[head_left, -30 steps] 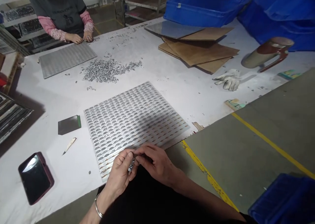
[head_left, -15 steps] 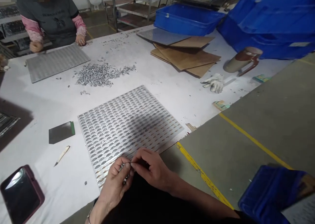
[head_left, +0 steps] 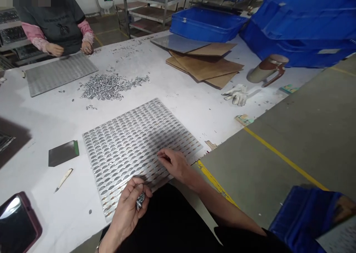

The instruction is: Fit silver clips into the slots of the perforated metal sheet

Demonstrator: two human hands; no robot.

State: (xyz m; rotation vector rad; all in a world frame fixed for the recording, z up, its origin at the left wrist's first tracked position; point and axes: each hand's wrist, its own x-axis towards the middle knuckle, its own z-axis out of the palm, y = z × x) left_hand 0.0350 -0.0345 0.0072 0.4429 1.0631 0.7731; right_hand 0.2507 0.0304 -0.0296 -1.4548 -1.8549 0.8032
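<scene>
My left hand (head_left: 130,199) is curled round several small shiny metal pieces (head_left: 139,200), which show between the thumb and fingers. It sits over the near edge of a flat panel (head_left: 133,138) set with rows of leaf-shaped dark pieces. My right hand (head_left: 176,164) is over the panel's right part, its thumb and fingertips pinched together close to the surface. Whatever those fingertips hold is too small or hidden to make out. Toward the panel's near and right edges the rows show small brownish marks instead of dark pieces.
A heap of loose metal pieces (head_left: 104,86) lies beyond the panel. Leftward are a dark plate (head_left: 63,154), a knife (head_left: 63,179) and a phone (head_left: 18,221). Cardboard sheets (head_left: 205,65), a glove (head_left: 236,94), a mug (head_left: 267,69) and blue crates (head_left: 205,23) lie rightward. A co-worker (head_left: 57,26) sits opposite.
My right hand has left my left hand's fingertips and moved up and right over the panel. My left hand keeps the metal pieces. The co-worker's hand has shifted right.
</scene>
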